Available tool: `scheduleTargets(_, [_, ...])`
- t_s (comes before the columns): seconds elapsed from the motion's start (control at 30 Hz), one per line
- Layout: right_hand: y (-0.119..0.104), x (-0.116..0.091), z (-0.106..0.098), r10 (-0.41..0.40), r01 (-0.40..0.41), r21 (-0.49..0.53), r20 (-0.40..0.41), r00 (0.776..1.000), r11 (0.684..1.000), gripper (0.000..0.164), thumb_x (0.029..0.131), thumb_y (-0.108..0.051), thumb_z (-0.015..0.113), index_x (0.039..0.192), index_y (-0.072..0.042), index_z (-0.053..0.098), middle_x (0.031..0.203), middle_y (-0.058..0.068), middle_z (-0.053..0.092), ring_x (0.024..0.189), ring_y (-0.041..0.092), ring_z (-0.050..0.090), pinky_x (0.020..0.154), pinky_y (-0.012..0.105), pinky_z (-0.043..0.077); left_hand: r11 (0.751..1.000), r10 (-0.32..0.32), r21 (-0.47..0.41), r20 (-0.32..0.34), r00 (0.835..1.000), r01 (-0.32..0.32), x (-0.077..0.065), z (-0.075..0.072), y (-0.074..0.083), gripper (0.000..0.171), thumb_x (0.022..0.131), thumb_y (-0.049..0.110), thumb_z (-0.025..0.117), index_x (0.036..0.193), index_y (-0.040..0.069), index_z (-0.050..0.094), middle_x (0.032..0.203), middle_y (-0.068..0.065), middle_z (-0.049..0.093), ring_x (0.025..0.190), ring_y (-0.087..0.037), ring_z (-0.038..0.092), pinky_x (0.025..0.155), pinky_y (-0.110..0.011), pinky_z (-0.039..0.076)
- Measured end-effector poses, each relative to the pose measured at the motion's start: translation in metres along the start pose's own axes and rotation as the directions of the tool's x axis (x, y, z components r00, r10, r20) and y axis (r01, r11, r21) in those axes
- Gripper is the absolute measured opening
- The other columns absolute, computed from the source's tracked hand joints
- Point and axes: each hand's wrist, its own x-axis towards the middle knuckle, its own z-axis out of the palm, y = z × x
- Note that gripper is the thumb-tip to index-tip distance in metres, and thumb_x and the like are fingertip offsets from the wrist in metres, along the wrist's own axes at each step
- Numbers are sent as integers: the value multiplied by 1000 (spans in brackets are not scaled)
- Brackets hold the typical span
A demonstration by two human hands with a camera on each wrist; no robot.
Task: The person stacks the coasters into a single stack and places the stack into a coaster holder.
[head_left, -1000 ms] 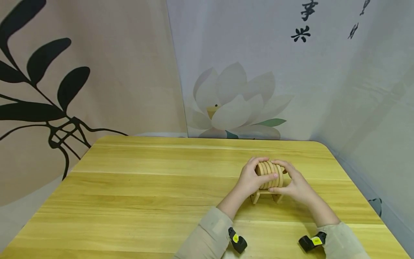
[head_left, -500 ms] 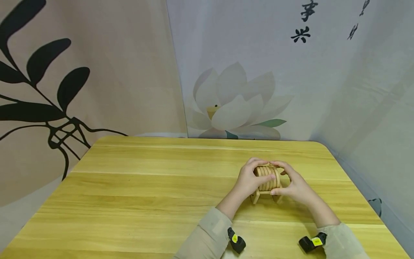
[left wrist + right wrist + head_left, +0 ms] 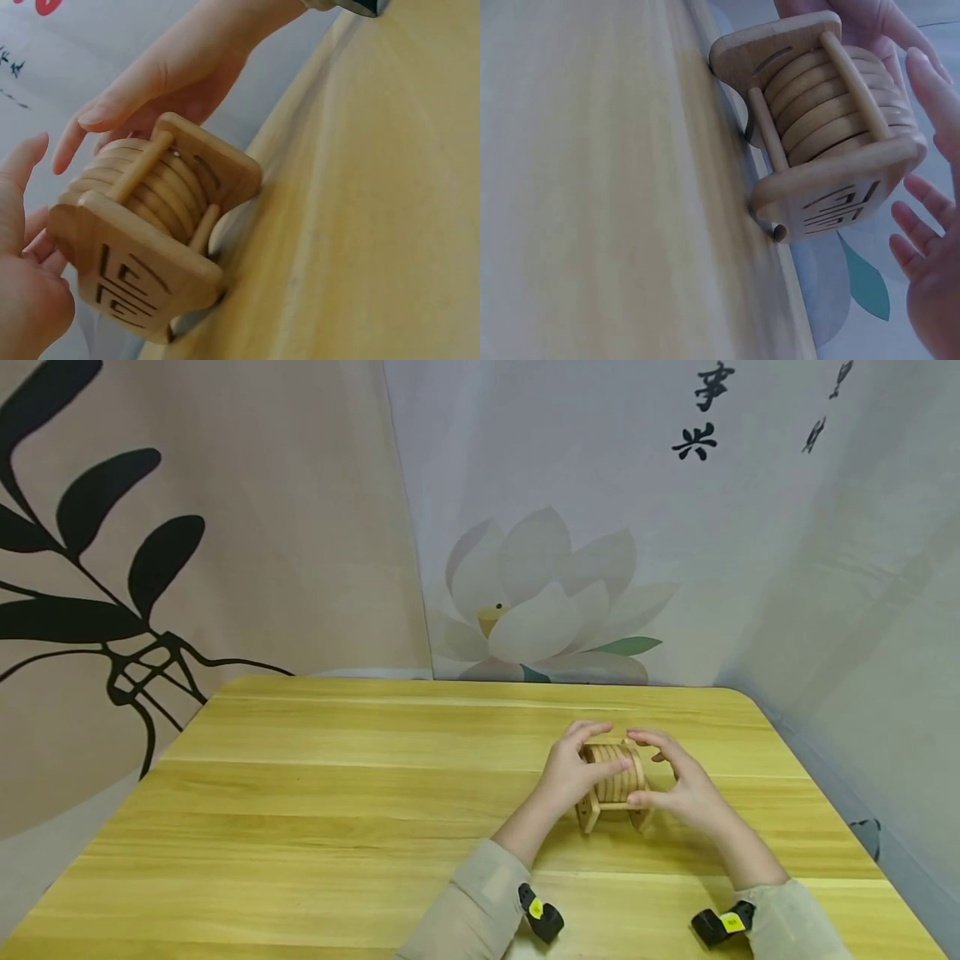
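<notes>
A stack of round wooden coasters (image 3: 617, 783) lies on edge inside a small wooden holder (image 3: 142, 270) with slotted end plates and round rods. The holder stands on the table at right of centre in the head view. My left hand (image 3: 564, 770) is at its left side, fingers spread, the thumb in front of the coasters. My right hand (image 3: 690, 789) is at the right end, thumb and fingers apart. Gaps show between the holder and the right fingers (image 3: 922, 225) in the right wrist view. Whether either hand still touches the wood is hard to tell.
The wooden table (image 3: 337, 827) extends far to the left of the hands. Behind it hangs a printed cloth backdrop (image 3: 555, 585) with a lotus. A black wrist camera (image 3: 542, 917) sits at the left cuff, another (image 3: 722, 924) at the right.
The coasters have sunk lower between the holder's end plates. My left hand has loosened and shifted left, and the right fingers have drawn back slightly from the stack.
</notes>
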Motion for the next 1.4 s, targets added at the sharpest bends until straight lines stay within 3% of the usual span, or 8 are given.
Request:
scheduleTargets(0.17, [-20, 5, -4, -30, 31, 30, -26, 999, 999, 78, 66, 12, 79, 135, 3, 46, 133, 18, 48, 117, 19, 43, 88, 29, 33, 1000, 19, -13, 0, 1000, -19, -1, -9, 6, 57, 84, 34, 74, 135, 17, 55, 133, 11, 48, 129, -15, 38, 103, -52, 32])
scheduleTargets(0.33, [-36, 8, -6, -72, 76, 49, -65, 995, 996, 64, 75, 13, 72, 133, 5, 48, 132, 13, 50, 116, 12, 44, 87, 25, 33, 999, 42, 3, 21, 999, -42, -4, -19, 10, 55, 88, 35, 70, 137, 18, 53, 135, 11, 46, 130, -16, 38, 103, -56, 30])
scheduleTargets(0.6, [-10, 4, -4, -111, 121, 55, -159, 981, 991, 54, 77, 19, 65, 128, 5, 55, 128, 13, 55, 113, 11, 47, 87, 23, 34, 1000, 0, 21, 7, 1000, 0, -13, -37, 9, 50, 90, 37, 67, 136, 23, 54, 132, 12, 49, 130, -15, 39, 104, -57, 28])
scheduleTargets(0.8, [-10, -6, -9, -19, 21, 6, -183, 983, 1000, 49, 82, 14, 65, 129, -2, 58, 127, 10, 55, 111, 7, 48, 88, 19, 34, 1000, -10, 24, 3, 1000, 10, -25, -55, 10, 46, 91, 30, 67, 135, 23, 55, 130, 12, 51, 129, -13, 39, 107, -50, 26])
scheduleTargets(1.0, [-9, -18, -12, 58, -70, -45, -224, 973, 997, 45, 84, 8, 67, 127, -3, 60, 122, 9, 57, 106, 7, 49, 85, 16, 34, 993, 26, 112, 19, 999, -28, -37, -80, 7, 48, 91, 29, 67, 137, 19, 52, 132, 5, 51, 127, -15, 41, 106, -49, 29])
scheduleTargets(1.27, [-6, -25, -22, 115, -152, -166, -214, 970, 974, 43, 86, -3, 70, 128, -6, 60, 120, 7, 59, 104, 3, 50, 84, 19, 36, 954, 28, 298, 25, 999, -34, -54, -122, 14, 49, 92, 29, 66, 137, 17, 51, 135, 4, 49, 127, -16, 42, 102, -45, 37])
scheduleTargets(1.4, [-5, -27, -30, 127, -169, -241, -181, 975, 956, 45, 86, -9, 72, 129, -8, 59, 123, 8, 57, 103, 8, 50, 84, 27, 38, 929, 6, 369, 26, 1000, -15, -67, -145, 11, 51, 92, 32, 66, 138, 19, 51, 139, 3, 46, 129, -18, 40, 103, -47, 35])
